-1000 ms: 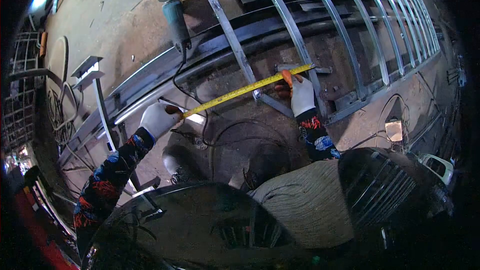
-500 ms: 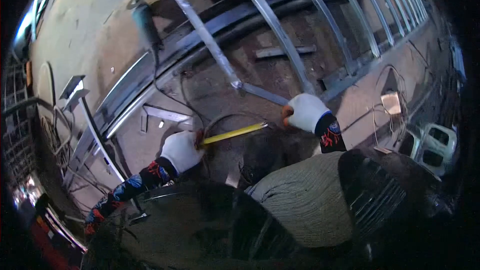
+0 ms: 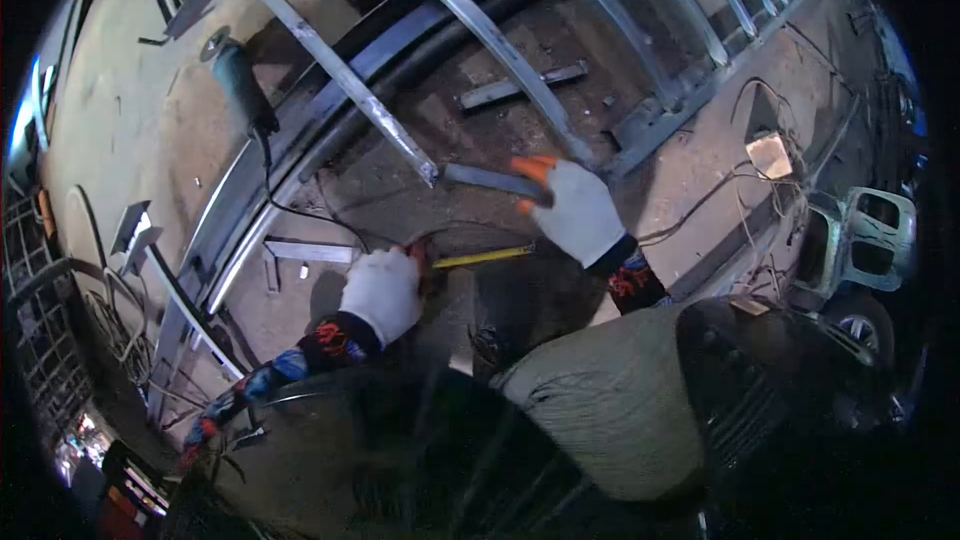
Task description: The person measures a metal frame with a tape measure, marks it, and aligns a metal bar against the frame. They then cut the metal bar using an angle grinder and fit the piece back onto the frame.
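Head view: a metal frame [image 3: 497,45] lies beyond the right hand [image 3: 578,210], low, apparently for reach from above. That hand's fingers part around the short bar [image 3: 487,180]; any grip is unclear. Left hand [image 3: 385,290], closed, seemingly steadies the tape measure [image 3: 485,257], blade jutting rightward.

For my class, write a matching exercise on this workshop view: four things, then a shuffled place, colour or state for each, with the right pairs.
Things:
1. grinder
2. tape measure
3. left hand
4. right hand

Descriptions:
A. yellow
B. fingers spread, orange fingertips showing
C. upper left, away from both hands
D. holding the tape measure

Right pairs: 1-C, 2-A, 3-D, 4-B
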Motion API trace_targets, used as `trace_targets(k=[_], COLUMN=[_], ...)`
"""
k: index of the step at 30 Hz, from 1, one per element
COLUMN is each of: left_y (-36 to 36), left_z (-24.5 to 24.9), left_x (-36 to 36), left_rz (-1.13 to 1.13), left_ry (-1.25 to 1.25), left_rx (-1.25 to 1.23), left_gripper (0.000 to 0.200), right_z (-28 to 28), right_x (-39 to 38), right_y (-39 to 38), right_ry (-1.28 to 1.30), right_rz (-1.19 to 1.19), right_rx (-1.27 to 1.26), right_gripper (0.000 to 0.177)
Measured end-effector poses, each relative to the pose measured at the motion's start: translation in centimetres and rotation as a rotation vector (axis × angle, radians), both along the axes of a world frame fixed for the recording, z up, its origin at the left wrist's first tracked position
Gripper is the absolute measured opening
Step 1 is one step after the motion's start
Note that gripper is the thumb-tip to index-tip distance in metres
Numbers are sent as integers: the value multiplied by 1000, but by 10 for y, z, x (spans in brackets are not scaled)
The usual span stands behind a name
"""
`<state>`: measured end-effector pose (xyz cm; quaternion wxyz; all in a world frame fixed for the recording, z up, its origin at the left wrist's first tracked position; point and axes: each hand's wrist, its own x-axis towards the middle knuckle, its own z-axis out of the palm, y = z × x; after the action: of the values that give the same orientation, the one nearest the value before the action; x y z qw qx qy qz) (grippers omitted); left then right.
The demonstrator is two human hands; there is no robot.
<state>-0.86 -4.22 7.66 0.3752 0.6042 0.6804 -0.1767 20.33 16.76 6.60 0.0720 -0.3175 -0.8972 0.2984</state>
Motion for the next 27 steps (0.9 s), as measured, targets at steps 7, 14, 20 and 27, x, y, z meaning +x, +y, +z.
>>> trace_targets(k=[7,14,20,27], left_y=[-11,5,34,46], left_z=[-16,-27,-67,-77], left_x=[6,-1,18,48], left_rz=[17,729,1315,1856], left_ry=[-3,-423,-1175,-1555], left_rx=[86,382,194,18], left_gripper=[51,54,39,28], right_z=[-61,-46,-39,-31], right_x=[-5,3,4,2], right_y=[-13,1,4,-4], right_ry=[-230,-49,-124,-193], right_rz=[148,141,143,182], right_rx=[232,-62,-254,-222], right_gripper=[46,49,45,46])
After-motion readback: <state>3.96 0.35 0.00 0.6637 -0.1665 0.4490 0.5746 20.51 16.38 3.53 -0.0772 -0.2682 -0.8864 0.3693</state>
